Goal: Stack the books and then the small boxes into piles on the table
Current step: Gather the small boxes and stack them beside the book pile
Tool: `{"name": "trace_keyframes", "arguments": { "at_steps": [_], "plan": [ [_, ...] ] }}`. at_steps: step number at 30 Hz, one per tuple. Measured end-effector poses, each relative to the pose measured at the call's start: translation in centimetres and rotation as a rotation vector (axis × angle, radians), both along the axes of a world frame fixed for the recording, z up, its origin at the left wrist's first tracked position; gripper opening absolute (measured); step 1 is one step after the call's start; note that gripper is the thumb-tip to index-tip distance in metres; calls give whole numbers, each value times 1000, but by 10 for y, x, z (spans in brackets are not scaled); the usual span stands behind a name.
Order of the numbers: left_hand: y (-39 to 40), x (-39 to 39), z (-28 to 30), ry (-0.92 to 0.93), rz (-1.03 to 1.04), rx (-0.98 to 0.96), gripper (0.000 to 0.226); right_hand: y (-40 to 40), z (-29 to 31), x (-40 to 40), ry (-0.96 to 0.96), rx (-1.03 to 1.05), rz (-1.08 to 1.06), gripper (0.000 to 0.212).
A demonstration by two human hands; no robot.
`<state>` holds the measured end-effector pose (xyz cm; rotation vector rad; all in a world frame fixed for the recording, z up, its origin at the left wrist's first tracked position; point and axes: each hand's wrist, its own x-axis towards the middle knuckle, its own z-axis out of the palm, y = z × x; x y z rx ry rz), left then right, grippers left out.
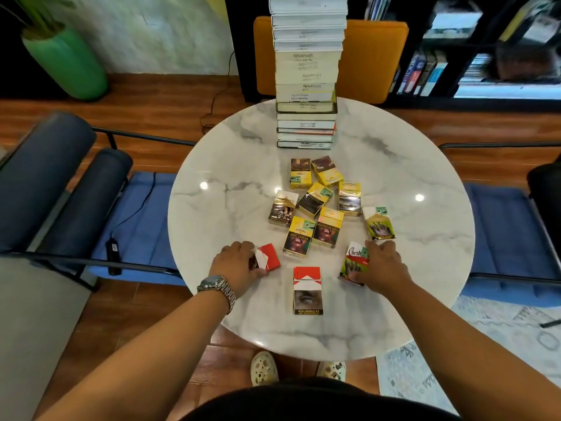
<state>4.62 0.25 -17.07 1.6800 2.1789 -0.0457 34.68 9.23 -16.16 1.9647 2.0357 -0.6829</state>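
Glossy marble-look counter (243, 177) with light glints, shiny printed card boxes (326, 205), matt paper page edges of stacked books (306, 71), polished metal watch (219, 287), wood-plank floor (145, 311)

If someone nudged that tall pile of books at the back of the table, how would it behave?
The book pile would probably feel heavy and resist a light push, since it holds many thick volumes. It is tall and narrow, with edges not quite flush, so a shove near the top might topple it. The marble table looks glossy, so a low push might slide it instead.
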Motion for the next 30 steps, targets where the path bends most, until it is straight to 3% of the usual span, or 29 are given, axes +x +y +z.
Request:
{"name": "trace_keyframes", "arguments": {
  "at_steps": [5, 10, 14, 18, 22, 28, 30],
  "plan": [
    [-20, -3, 4, -10, 100, -100, 81, -9, 5, -2, 38, -102, -70, 94],
    [-34, -1, 11, -48, 231, -99, 84, -19, 11, -4, 197, -122, -144, 76],
    [-41, -2, 16, -149, 321, -61, 60, -11, 29, 8, 444, 22, -312, 33],
    [-48, -3, 21, -320, 457, -12, 40, -9, 61, -4, 733, 51, -382, 18],
    [-58, -1, 27, -438, 567, 19, 38, -24, 76, -37, 758, -126, -199, 15],
    [-68, 6, 34, -713, 731, 107, 21, -33, 59, -63, 711, -281, -237, 21],
    [-69, 14, 37, -769, 730, 114, 24, -33, 54, -66, 691, -299, -242, 19]
  ]
}}
